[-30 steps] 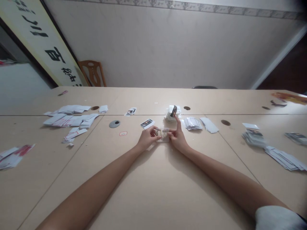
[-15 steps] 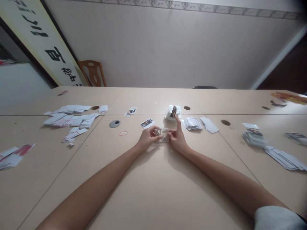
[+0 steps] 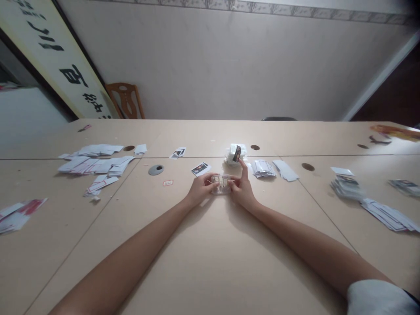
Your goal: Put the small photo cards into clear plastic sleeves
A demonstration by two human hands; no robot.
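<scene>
As before, both hands (image 3: 223, 189) grip the clear sleeve (image 3: 220, 184) (slightly raised).

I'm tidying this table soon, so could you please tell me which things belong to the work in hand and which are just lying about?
In hand:
- small clear sleeve, held between left hand and right hand
- crumpled white pile with a dark card, near the right forefinger

Lying about:
- single card
- card spread far left
- stacks far right
- grey disc
- wooden chair
</scene>
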